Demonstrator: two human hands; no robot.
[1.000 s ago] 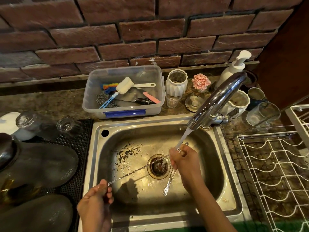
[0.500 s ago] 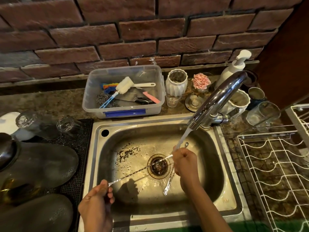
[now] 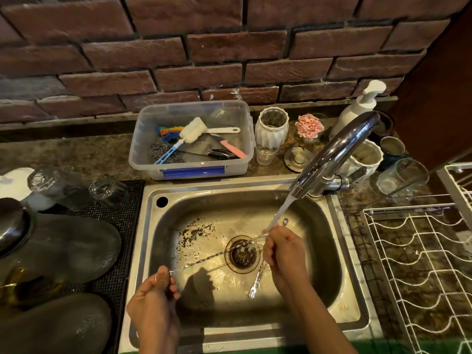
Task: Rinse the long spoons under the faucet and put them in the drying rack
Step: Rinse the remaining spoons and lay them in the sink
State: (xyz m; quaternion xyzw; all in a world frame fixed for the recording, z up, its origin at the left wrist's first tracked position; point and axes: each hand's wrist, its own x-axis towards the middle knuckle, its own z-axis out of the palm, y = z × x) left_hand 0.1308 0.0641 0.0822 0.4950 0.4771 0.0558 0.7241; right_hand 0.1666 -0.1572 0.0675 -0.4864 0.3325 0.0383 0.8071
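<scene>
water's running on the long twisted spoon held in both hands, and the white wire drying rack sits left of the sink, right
Not quite: the head view shows the white wire drying rack right of the steel sink. Water is running on the long twisted spoon, held by left hand and right hand.
</scene>
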